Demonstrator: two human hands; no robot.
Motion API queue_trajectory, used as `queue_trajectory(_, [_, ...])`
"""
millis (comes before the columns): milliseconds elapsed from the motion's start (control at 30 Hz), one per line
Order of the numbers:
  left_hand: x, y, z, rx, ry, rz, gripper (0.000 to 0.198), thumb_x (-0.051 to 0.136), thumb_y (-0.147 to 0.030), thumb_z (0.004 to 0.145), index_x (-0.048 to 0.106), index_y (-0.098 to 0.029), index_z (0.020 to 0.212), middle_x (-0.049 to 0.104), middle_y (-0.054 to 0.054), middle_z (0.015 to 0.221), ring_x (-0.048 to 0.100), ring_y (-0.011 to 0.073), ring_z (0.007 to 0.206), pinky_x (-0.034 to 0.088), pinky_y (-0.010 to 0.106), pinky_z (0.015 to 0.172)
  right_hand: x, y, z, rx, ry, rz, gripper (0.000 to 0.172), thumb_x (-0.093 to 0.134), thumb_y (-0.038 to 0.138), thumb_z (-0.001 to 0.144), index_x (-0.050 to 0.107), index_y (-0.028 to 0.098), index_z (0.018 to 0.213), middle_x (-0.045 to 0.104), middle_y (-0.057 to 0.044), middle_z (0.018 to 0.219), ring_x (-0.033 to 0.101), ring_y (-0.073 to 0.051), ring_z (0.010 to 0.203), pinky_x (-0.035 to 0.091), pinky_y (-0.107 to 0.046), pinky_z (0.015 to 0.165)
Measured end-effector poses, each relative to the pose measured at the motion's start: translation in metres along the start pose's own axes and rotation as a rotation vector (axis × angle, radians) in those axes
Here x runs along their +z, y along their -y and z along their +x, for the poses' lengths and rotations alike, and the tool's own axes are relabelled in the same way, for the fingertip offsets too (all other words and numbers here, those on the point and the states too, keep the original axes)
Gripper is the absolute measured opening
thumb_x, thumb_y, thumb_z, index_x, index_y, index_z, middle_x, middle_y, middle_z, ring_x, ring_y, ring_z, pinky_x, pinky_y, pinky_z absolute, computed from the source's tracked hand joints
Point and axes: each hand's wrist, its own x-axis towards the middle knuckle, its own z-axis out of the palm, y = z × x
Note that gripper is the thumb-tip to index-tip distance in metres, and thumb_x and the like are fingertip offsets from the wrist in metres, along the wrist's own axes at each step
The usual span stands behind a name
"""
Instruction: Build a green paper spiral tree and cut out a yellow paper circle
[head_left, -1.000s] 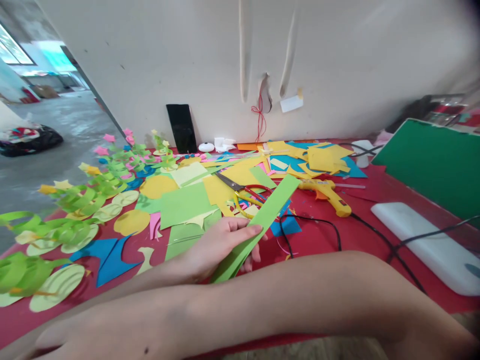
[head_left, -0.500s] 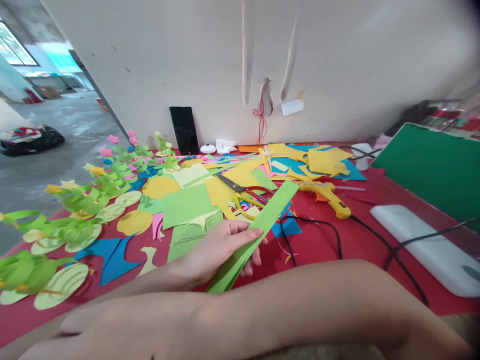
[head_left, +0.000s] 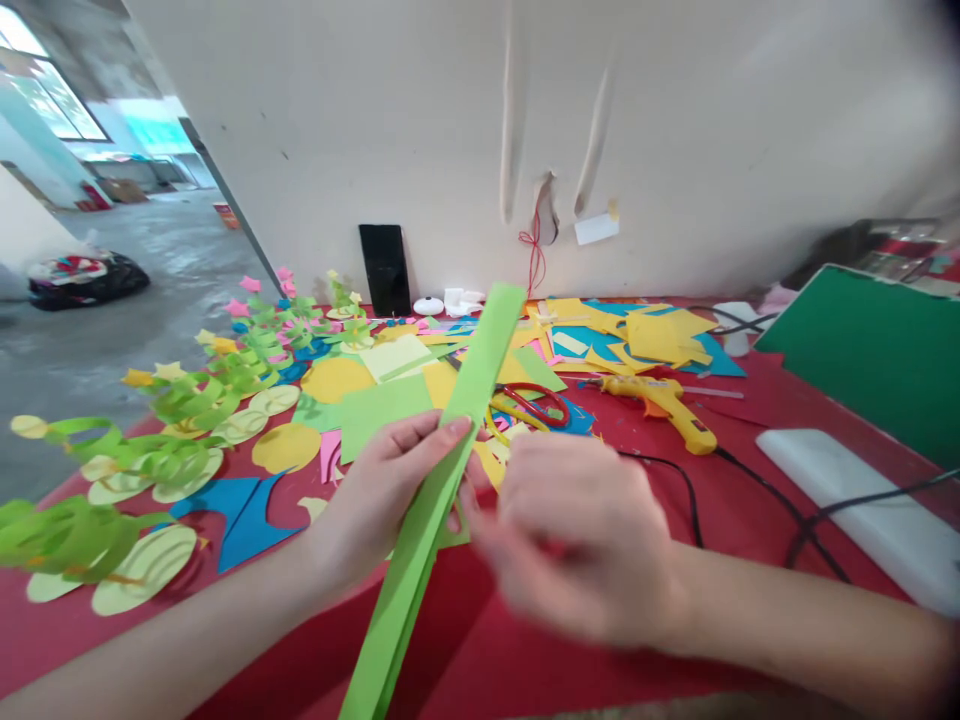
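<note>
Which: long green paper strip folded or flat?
Likely folded: the long green paper strip shows layered edges at its lower end; left hand pinches it.

No readable text, labels or numbers — green paper strip (head_left: 417,540) plain; white wall tag (head_left: 597,228) too small to tell

Left hand (head_left: 382,490) fingers pinched, right hand (head_left: 581,540) blurred, loosely curled

Left hand (head_left: 386,495) pinches a long green paper strip (head_left: 450,440), thumb on top, far end tilted up toward the wall. Right hand (head_left: 585,540) sits just beside the strip, blurred, grip unclear. Red worktop (head_left: 525,650) is littered with paper scraps (head_left: 660,335). Scissors (head_left: 534,405) lie behind the strip, with a yellow glue gun (head_left: 664,400) to their right. Green paper spirals (head_left: 180,400) line the left edge. Black phone (head_left: 385,268) leans on the wall.
</note>
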Motion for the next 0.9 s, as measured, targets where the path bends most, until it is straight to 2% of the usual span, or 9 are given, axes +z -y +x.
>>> queue_trajectory(67, [-0.003, -0.001, -0.002, 0.036, -0.003, -0.026, 0.018, 0.053, -0.031, 0.082, 0.053, -0.017, 0.071, 0.06, -0.006, 0.055, 0.055, 0.008, 0.043, 0.044, 0.015, 0.041, -0.009, -0.007, 0.003, 0.23, -0.121, 0.171, 0.028, 0.055, 0.032, 0.079, 0.05, 0.019, 0.055, 0.042, 0.003, 0.053, 0.035, -0.009, 0.05, 0.029, -0.024, 0.047])
queue_trajectory(133, [-0.002, -0.001, -0.004, 0.023, 0.041, -0.002, 0.019, 0.055, -0.033, 0.081, 0.055, -0.017, 0.072, 0.063, -0.002, 0.057, 0.058, 0.0111, 0.045, 0.046, 0.017, 0.04, -0.015, -0.016, 0.006, 0.452, -0.125, 0.389, 0.019, 0.057, 0.035, 0.078, 0.057, 0.018, 0.068, 0.046, 0.002, 0.062, 0.036, -0.009, 0.054, 0.028, -0.022, 0.046])
queue_trajectory(200, [0.001, 0.0, -0.008, -0.02, 0.105, 0.079, 0.021, 0.055, -0.035, 0.081, 0.056, -0.016, 0.074, 0.065, 0.001, 0.061, 0.061, 0.0135, 0.047, 0.047, 0.019, 0.041, -0.017, -0.023, 0.009, 0.531, -0.072, 0.518, 0.023, 0.058, 0.039, 0.077, 0.057, 0.017, 0.069, 0.044, 0.003, 0.061, 0.034, -0.007, 0.052, 0.027, -0.02, 0.045])
queue_trajectory(333, [0.007, -0.001, -0.016, -0.068, 0.155, 0.293, 0.026, 0.053, -0.037, 0.081, 0.057, -0.014, 0.07, 0.067, 0.004, 0.062, 0.064, 0.0164, 0.052, 0.049, 0.021, 0.046, -0.022, -0.023, 0.011, 0.527, -0.141, 0.644, 0.025, 0.06, 0.038, 0.076, 0.06, 0.016, 0.066, 0.038, 0.004, 0.053, 0.028, -0.008, 0.049, 0.024, -0.022, 0.044])
queue_trajectory(433, [0.007, -0.004, -0.018, -0.009, 0.181, 0.385, 0.027, 0.052, -0.035, 0.081, 0.06, -0.014, 0.066, 0.068, 0.004, 0.064, 0.065, 0.0159, 0.055, 0.049, 0.02, 0.05, -0.029, -0.019, 0.012, 0.518, -0.204, 0.675, 0.021, 0.063, 0.036, 0.074, 0.062, 0.017, 0.064, 0.043, 0.002, 0.054, 0.03, -0.008, 0.049, 0.025, -0.022, 0.045])
queue_trajectory(600, [0.002, -0.015, -0.016, 0.068, 0.211, 0.557, 0.027, 0.051, -0.031, 0.082, 0.065, -0.017, 0.064, 0.068, 0.002, 0.062, 0.064, 0.014, 0.057, 0.047, 0.018, 0.053, -0.039, -0.018, 0.015, 0.478, -0.287, 0.641, 0.033, 0.062, 0.039, 0.074, 0.053, 0.017, 0.052, 0.044, 0.002, 0.049, 0.031, -0.008, 0.046, 0.024, -0.023, 0.045])
queue_trajectory(733, [-0.003, -0.021, -0.015, 0.056, 0.203, 0.676, 0.022, 0.055, -0.035, 0.078, 0.069, -0.02, 0.073, 0.07, 0.003, 0.071, 0.064, 0.0185, 0.068, 0.048, 0.021, 0.059, -0.039, -0.018, 0.014, 0.46, -0.191, 0.607, 0.034, 0.06, 0.038, 0.077, 0.053, 0.017, 0.051, 0.041, 0.003, 0.047, 0.031, -0.007, 0.046, 0.024, -0.023, 0.044])
queue_trajectory(800, [-0.005, -0.021, -0.016, 0.054, 0.167, 0.662, 0.022, 0.057, -0.038, 0.076, 0.07, -0.02, 0.077, 0.07, 0.003, 0.073, 0.064, 0.0203, 0.067, 0.047, 0.022, 0.055, -0.035, -0.016, 0.012, 0.458, -0.128, 0.586, 0.038, 0.059, 0.039, 0.078, 0.05, 0.016, 0.049, 0.039, 0.004, 0.046, 0.031, -0.007, 0.046, 0.023, -0.022, 0.043])
queue_trajectory(900, [-0.004, -0.02, -0.018, 0.08, 0.108, 0.646, 0.022, 0.059, -0.039, 0.073, 0.07, -0.02, 0.073, 0.068, 0.002, 0.068, 0.062, 0.0199, 0.061, 0.046, 0.022, 0.05, -0.027, -0.009, 0.008, 0.437, -0.047, 0.528, 0.042, 0.057, 0.037, 0.079, 0.045, 0.016, 0.045, 0.034, 0.005, 0.044, 0.027, -0.006, 0.043, 0.022, -0.022, 0.04])
